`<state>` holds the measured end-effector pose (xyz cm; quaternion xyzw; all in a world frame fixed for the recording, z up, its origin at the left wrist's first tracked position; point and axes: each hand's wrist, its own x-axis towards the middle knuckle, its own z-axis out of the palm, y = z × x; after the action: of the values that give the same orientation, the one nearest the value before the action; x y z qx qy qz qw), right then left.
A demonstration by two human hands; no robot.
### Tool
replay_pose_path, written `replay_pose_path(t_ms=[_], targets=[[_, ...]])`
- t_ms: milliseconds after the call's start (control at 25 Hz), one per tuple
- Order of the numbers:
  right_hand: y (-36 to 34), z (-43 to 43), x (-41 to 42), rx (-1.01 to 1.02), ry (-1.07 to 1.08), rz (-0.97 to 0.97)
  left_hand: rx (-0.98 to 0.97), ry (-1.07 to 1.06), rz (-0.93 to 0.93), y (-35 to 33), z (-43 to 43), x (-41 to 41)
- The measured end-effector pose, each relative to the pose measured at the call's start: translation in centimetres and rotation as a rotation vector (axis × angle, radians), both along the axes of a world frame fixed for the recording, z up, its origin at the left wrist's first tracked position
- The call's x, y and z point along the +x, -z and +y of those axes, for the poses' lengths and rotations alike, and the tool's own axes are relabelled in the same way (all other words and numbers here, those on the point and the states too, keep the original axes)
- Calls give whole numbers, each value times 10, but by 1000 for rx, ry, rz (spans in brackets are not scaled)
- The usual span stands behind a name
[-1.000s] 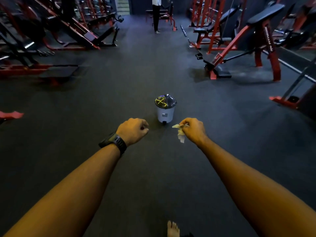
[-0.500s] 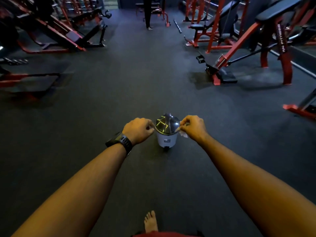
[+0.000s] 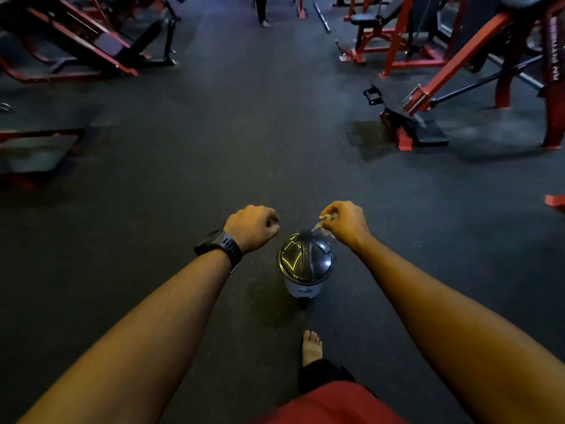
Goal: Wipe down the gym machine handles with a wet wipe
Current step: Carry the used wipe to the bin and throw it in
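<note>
A dark rubber floor (image 3: 220, 142) runs between red gym machines (image 3: 443, 73) along its left and right sides. A small bin (image 3: 305, 266) with a domed dark lid stands in the middle aisle. The left hand (image 3: 252, 228), curled into a fist around nothing, hangs just left of the lid. The right hand (image 3: 347, 223) pinches a crumpled wet wipe (image 3: 324, 218) above the lid's far edge. A black watch (image 3: 218, 244) wraps the left wrist.

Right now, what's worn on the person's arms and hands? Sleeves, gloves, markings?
No gloves on the left hand or the right hand. No sleeves show on either forearm. A black watch with a holed strap sits on the left wrist. No other markings show.
</note>
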<state>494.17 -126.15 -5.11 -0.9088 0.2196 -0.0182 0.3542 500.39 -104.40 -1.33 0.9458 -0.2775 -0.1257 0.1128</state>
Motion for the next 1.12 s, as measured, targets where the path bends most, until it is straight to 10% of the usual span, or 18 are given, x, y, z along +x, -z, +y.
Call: replay_pose_path(t_ms=[1120], targets=[[92, -87, 196, 112, 4, 256, 120, 68, 272, 79, -106, 224]])
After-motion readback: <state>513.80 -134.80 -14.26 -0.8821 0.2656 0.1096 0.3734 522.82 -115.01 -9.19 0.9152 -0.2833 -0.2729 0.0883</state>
